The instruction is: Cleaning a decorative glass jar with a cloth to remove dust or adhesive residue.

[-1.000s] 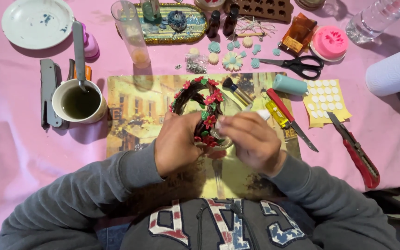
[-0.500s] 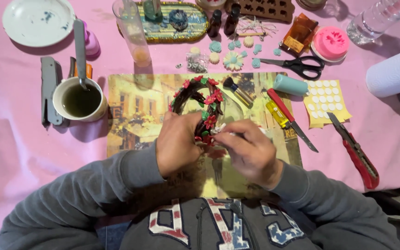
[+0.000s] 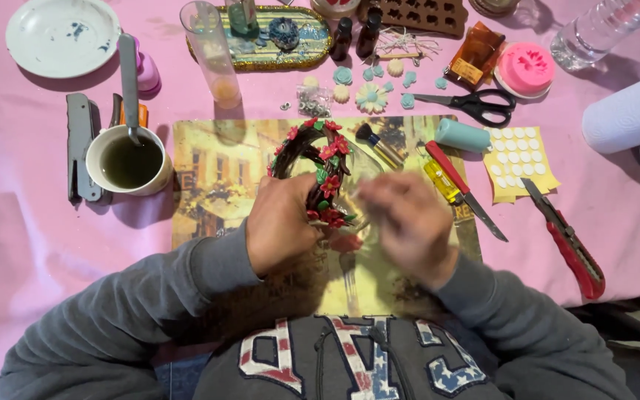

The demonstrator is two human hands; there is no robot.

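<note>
Your right hand (image 3: 409, 222) has pulled off the wreath (image 3: 318, 172), blurred, grip unclear; your left hand (image 3: 281, 222) clasps its lower rim mid-mat (image 3: 209, 178).

Wreath (image 3: 318, 167) is showing dark brown twigs with red flowers and green leaves. Tablecloth (image 3: 31, 230) is showing plain pink. Mat (image 3: 216, 178) is displaying a yellowish street scene. Scissors (image 3: 475, 105) are showing black handles.
</note>
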